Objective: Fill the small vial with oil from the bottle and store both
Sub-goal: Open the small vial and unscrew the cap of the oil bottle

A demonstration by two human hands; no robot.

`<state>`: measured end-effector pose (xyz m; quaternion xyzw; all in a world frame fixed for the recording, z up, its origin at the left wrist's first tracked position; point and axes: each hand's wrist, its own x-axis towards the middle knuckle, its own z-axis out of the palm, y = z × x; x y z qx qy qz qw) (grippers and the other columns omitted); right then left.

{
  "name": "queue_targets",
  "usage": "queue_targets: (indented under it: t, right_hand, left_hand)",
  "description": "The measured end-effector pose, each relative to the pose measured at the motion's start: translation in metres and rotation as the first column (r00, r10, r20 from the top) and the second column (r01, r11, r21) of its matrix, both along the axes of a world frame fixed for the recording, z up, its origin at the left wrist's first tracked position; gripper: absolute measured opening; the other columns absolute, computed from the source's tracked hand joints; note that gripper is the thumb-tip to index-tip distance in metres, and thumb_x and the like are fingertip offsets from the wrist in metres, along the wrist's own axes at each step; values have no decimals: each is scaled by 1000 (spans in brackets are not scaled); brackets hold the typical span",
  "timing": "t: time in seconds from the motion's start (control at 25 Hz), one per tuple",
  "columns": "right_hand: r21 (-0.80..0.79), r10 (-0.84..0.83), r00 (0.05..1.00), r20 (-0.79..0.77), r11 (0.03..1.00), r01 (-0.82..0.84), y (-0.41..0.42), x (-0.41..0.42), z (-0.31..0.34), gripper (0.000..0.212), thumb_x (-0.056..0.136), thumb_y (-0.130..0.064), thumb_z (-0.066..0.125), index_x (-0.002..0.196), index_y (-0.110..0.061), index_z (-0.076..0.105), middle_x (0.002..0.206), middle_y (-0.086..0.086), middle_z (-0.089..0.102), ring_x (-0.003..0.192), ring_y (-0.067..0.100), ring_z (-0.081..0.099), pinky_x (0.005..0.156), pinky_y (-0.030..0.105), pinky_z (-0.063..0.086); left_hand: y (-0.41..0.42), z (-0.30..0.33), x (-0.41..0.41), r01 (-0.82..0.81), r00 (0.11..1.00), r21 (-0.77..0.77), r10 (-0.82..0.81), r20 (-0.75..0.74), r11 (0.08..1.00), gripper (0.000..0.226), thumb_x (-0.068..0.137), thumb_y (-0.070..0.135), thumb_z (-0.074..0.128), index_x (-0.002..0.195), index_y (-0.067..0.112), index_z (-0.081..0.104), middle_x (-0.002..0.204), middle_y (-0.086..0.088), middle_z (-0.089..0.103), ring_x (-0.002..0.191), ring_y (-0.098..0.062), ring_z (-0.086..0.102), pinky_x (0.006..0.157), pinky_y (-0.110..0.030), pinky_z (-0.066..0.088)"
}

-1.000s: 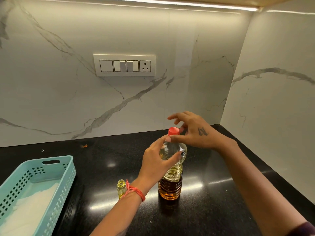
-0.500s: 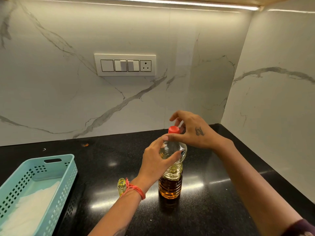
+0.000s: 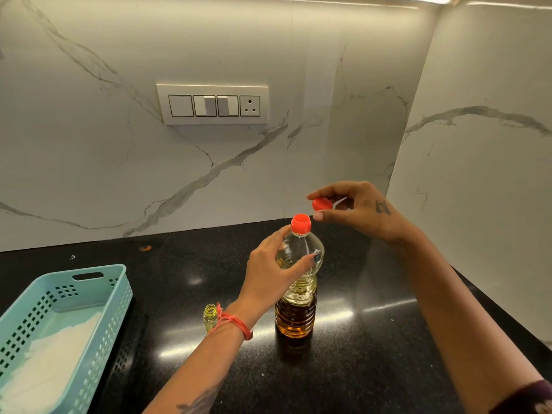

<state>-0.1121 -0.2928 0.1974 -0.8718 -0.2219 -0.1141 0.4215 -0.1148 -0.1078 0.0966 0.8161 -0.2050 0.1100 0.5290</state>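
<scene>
A clear plastic oil bottle [image 3: 295,315] stands upright on the black counter [image 3: 358,339], about a third full of amber oil, its red neck ring open at the top. My left hand [image 3: 274,270] grips the bottle's shoulder. My right hand [image 3: 355,209] holds the red cap [image 3: 322,203] between thumb and fingers, just above and to the right of the bottle's mouth. A small open vial [image 3: 210,316] with yellowish contents stands on the counter behind my left wrist, partly hidden by it.
A light-blue perforated basket [image 3: 98,297] with a white liner lies at the left edge of the counter. Marble walls close off the back and right side. A switch panel [image 3: 212,104] is on the back wall.
My right hand has lifted the red cap off the bottle and moved it up and to the right. My left hand stays on the bottle's shoulder.
</scene>
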Motion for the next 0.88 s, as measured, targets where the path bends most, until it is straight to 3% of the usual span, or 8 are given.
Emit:
queue_targets:
  t: [0.12, 0.28, 0.44, 0.6, 0.88]
  right_hand:
    - [87, -77, 990, -118, 992, 87, -21, -7, -32, 40, 69, -33, 75, 107, -22, 68, 101, -3, 69, 94, 7, 64, 82, 21, 52]
    - [31, -163, 952, -260, 984, 177, -34, -11, -97, 33, 68, -23, 79, 100, -25, 69, 95, -8, 69, 89, 5, 64, 78, 20, 49]
    - [-84, -223, 883, -412, 975, 207, -37, -7, -160, 33, 65, -16, 81, 94, -25, 70, 98, -5, 65, 89, 7, 61, 73, 16, 49]
    - [-247, -282, 848, -448, 951, 186, -44, -1, -200, 35, 62, -16, 84, 94, -24, 72, 101, -2, 62, 93, 11, 58, 81, 24, 50]
    - [-256, -292, 825, -485, 949, 185, -52, 0, -217, 36, 62, -17, 84, 94, -28, 70, 99, -6, 59, 90, 9, 56, 72, 16, 42]
  left_hand:
    - [-1, 3, -2, 10, 1000, -7, -10, -8, 1000, 66, 71, 50, 70, 129, 34, 46, 126, 10, 54, 114, -8, 52, 97, -36, 49]
    - [0, 2, -2, 3, 999, -27, -4, -36, 1000, 83, 64, 63, 67, 135, 33, 37, 137, 6, 47, 122, -12, 48, 99, -44, 48]
    - [2, -2, -5, -6, 997, -63, 1, -80, 998, 86, 63, 64, 69, 136, 32, 37, 139, 6, 45, 125, -11, 47, 101, -41, 47]
    - [6, -6, -14, -3, 993, -97, -9, -116, 995, 85, 61, 55, 67, 136, 29, 38, 140, 3, 44, 126, -13, 47, 101, -36, 46]
    - [12, -12, -18, -15, 990, -90, 1, -144, 996, 83, 62, 52, 67, 136, 31, 36, 143, 3, 41, 126, -10, 44, 101, -30, 41]
